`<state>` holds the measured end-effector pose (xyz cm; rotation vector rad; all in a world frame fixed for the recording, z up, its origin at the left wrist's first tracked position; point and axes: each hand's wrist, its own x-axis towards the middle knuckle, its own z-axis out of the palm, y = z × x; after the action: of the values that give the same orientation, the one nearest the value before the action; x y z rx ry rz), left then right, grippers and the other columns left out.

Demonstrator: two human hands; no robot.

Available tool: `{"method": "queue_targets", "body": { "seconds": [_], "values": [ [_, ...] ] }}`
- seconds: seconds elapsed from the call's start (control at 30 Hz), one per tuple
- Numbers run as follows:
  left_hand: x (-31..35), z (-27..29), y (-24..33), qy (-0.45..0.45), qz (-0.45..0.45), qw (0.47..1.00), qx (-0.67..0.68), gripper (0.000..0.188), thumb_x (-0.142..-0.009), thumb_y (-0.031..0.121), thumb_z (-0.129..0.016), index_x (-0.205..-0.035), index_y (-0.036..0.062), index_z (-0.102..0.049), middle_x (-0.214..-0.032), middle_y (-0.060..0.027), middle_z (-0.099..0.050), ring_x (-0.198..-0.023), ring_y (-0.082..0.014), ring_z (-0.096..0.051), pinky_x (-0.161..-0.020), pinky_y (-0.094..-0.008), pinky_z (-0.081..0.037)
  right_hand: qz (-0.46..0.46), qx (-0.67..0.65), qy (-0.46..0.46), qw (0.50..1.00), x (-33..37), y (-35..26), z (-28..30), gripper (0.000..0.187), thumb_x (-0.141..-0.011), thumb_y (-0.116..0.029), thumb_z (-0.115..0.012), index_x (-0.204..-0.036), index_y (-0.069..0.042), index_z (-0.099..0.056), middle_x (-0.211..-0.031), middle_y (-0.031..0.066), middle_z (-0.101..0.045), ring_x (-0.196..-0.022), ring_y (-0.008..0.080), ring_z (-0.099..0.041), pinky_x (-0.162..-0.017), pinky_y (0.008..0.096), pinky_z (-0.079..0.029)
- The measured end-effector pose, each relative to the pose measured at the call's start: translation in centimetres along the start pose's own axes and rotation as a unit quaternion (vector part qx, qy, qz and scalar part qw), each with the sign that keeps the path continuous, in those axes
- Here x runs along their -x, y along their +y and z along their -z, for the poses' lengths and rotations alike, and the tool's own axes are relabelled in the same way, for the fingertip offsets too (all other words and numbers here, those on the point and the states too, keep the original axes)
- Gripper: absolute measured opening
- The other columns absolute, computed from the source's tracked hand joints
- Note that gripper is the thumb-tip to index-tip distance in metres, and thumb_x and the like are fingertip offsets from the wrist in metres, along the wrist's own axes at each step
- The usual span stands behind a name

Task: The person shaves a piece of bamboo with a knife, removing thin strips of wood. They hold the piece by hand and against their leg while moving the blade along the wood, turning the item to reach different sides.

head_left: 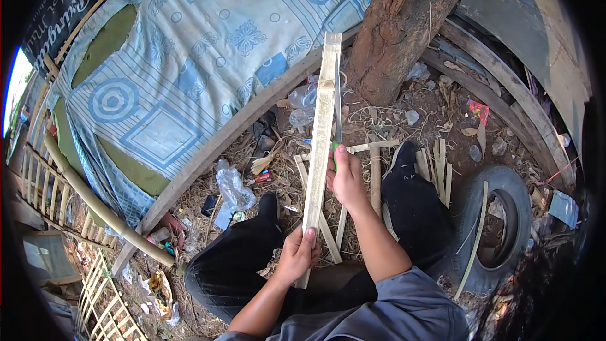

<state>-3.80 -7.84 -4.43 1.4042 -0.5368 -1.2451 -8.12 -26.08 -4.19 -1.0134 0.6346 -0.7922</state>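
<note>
A long split bamboo strip stands out in front of me, its pale inner face showing and a node across its upper part. My left hand is closed round its near end. In my right hand is a knife with a green handle, gripped partway up the strip. The long narrow blade points away from me and lies along the strip's right edge; whether it touches the bamboo I cannot tell. Between my feet, pale bamboo pieces lie on the ground beneath the strip.
A platform covered with blue patterned cloth spans the far left, edged by a wooden beam. A tree trunk rises ahead. To my right lie a tyre and split bamboo slats. Plastic litter and bamboo lattice are left.
</note>
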Motion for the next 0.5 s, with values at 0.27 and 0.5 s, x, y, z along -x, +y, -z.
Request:
{"method": "queue_targets", "body": {
  "seconds": [0.27, 0.5],
  "values": [
    [1.4, -2.2, -0.8, -0.033, 0.033, 0.999, 0.011, 0.03, -0.102, 0.036, -0.037, -0.09, 0.0084, -0.039, -0.057, -0.0018, -0.039, -0.042, -0.008, -0.036, -0.038, -0.0235, -0.034, 0.125, 0.114, 0.078, 0.982, -0.7, 1.6, 0.5, 0.052, -0.102, -0.04, -0.031, -0.082, 0.0, -0.057, -0.063, 0.0025, -0.054, -0.059, 0.0118, -0.051, -0.055, 0.0309, -0.04],
    [-0.2, -3.7, -1.5, -0.104, -0.091, 0.986, -0.098, 0.029, -0.102, 0.035, -0.038, -0.092, 0.0078, -0.042, -0.058, 0.0003, -0.039, -0.045, -0.0076, -0.037, -0.039, -0.0244, -0.033, -0.116, 0.19, 0.165, 0.961, -10.3, 15.2, 12.3, 0.064, -0.097, -0.055, -0.032, -0.085, 0.001, -0.061, -0.06, 0.0071, -0.053, -0.06, 0.0182, -0.058, -0.054, 0.0355, -0.047]
  ]
}}
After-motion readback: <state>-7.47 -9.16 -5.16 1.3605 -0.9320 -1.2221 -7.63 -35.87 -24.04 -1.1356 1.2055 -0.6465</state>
